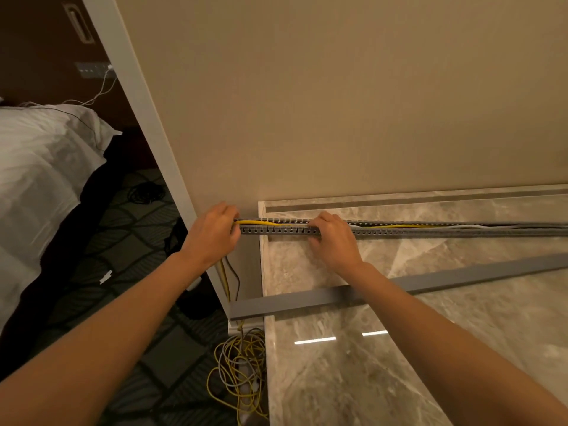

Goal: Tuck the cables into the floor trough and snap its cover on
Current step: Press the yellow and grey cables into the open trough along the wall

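Both bare forearms reach forward and slightly inward from the bottom corners of the view. The left hand (212, 233) is held knuckles up, its fingers curled down and bunched together at the tips. The right hand (333, 238) lies palm down, wrist slightly bent, fingers bent and pressing downward. The hands are apart, roughly level with each other.
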